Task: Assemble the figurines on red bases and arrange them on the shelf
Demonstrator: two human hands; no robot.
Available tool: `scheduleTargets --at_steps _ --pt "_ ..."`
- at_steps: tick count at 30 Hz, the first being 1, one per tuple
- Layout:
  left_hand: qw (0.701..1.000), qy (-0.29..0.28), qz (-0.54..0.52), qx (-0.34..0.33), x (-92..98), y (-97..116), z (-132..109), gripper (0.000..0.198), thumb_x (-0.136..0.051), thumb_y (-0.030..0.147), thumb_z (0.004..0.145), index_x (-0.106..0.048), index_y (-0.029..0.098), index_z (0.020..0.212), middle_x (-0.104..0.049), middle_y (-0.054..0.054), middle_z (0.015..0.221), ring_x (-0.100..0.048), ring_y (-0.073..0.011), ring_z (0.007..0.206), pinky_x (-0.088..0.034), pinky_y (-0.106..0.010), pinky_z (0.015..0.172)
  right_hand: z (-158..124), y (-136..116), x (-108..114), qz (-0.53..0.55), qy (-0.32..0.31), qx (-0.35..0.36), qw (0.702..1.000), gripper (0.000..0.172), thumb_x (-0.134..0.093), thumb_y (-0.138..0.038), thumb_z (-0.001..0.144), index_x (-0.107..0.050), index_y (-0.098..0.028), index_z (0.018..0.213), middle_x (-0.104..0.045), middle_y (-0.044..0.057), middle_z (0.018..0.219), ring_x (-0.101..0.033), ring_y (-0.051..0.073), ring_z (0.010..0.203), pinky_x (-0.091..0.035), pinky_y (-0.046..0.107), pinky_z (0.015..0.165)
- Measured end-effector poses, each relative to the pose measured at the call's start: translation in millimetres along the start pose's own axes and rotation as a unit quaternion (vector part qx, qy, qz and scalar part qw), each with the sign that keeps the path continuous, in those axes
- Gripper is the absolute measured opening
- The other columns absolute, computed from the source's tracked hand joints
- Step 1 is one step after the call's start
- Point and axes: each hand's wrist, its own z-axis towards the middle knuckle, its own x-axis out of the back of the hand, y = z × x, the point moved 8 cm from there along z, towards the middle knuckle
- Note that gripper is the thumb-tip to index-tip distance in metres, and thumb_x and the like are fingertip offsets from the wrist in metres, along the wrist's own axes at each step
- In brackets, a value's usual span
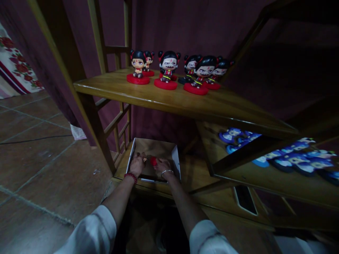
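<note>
Okay, both hands inside the open box (175, 160), left end of the lower shelf (192, 173). Right hand (163, 165): fingers pinching a red piece (153, 161), near the box's middle. Left hand (136, 165): fingers curled at a small figurine (145, 159), toward the left wall; can't tell if it's gripped or only touched. Risk, I'd say: loose pinch drops the red piece; quick lift bangs my wrist on the upper shelf (159, 97) front edge. Hard to read: dim light, figurine partly behind my fingers, box's front edge partly under my wrists.
</note>
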Motion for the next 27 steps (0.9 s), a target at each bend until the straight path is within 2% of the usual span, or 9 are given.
scheduleTargets --at_steps 5,13,16,19,24,27 --pt "1.000 0.002 0.004 -0.010 4.1 0.7 -0.2 0.029 -0.043 0.019 0.079 -0.058 0.019 0.104 -0.057 -0.010 0.104 -0.057 -0.0171 0.090 -0.041 -0.025 0.080 -5.9 6.6 -1.7 -0.014 0.000 -0.036 0.999 0.017 -0.048 -0.029 0.073 -0.057 -0.015 0.069 -0.059 0.002 0.056 -0.058 0.012 0.046 -0.049 0.023 0.047" --pt "0.999 0.024 -0.033 -0.002 10.7 -2.1 1.4 0.024 -0.051 0.021 0.076 -0.061 0.018 0.096 -0.059 -0.010 0.105 -0.055 -0.0172 0.095 -0.040 -0.025 0.084 -16.4 0.3 1.3 -0.099 0.008 -0.033 0.994 0.009 -0.052 -0.020 0.069 -0.060 -0.018 0.065 -0.054 -0.002 0.041 -0.056 0.014 0.041 -0.049 0.028 0.047" --pt "0.997 0.025 -0.078 -0.015 9.8 -1.3 4.4 0.021 -0.054 0.016 0.073 -0.063 0.017 0.091 -0.061 -0.007 0.099 -0.055 -0.0161 0.094 -0.040 -0.025 0.085 -14.0 -8.9 8.7 -0.126 0.021 0.006 0.992 0.006 -0.057 -0.016 0.064 -0.061 -0.019 0.061 -0.061 0.001 0.054 -0.061 0.017 0.057 -0.051 0.033 0.062" --pt "0.991 0.027 -0.130 -0.019 10.6 0.0 6.4 0.024 -0.055 0.010 0.070 -0.063 0.016 0.091 -0.061 -0.006 0.096 -0.054 -0.0155 0.093 -0.040 -0.026 0.087 -10.1 -19.8 9.9 -0.126 0.018 0.051 0.991 0.011 -0.058 -0.014 0.062 -0.064 -0.022 0.067 -0.067 0.001 0.074 -0.062 0.017 0.080 -0.047 0.032 0.080" --pt "0.979 0.032 -0.197 -0.038 19.5 10.2 4.1 0.030 -0.054 0.003 0.067 -0.065 0.017 0.091 -0.060 -0.005 0.092 -0.053 -0.0152 0.092 -0.041 -0.029 0.088 -8.0 -30.1 -7.0 -0.075 -0.042 0.087 0.993 0.027 -0.053 -0.021 0.070 -0.063 -0.025 0.094 -0.068 -0.001 0.087 -0.062 0.015 0.081 -0.049 0.031 0.078" --pt "0.974 0.028 -0.217 -0.059 25.3 19.9 1.3 0.033 -0.053 0.002 0.067 -0.064 0.017 0.094 -0.059 -0.004 0.090 -0.053 -0.0143 0.090 -0.042 -0.028 0.086 -9.6 -36.4 -14.0 -0.032 -0.067 0.105 0.992 0.029 -0.052 -0.020 0.071 -0.061 -0.023 0.098 -0.067 0.000 0.095 -0.061 0.015 0.089 -0.048 0.030 0.081"
